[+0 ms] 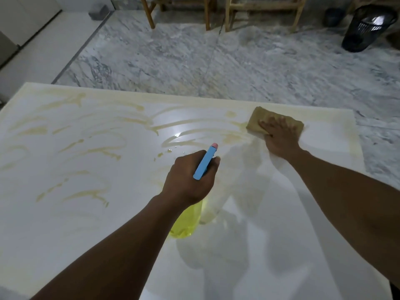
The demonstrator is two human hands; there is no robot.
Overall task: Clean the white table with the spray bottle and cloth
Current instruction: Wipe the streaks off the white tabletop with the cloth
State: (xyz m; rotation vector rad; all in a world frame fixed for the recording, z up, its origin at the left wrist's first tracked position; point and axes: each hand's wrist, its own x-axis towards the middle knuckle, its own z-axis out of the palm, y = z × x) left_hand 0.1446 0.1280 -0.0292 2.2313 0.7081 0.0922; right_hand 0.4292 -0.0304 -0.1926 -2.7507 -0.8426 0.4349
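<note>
Up close, our left hand [188,180] has its fingers wrapped around a spray bottle [186,221] of yellow liquid, blue nozzle pointing away over the white desk [281,245]. Our right hand [279,137] presses flat, fingers spread, on a tan cloth [259,118] near the desk's far right edge. Yellowish streaks [91,152] cover the left side.

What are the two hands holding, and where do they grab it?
The left hand grips the spray bottle around its neck, under the blue head. The right hand presses flat on top of the cloth.
</note>
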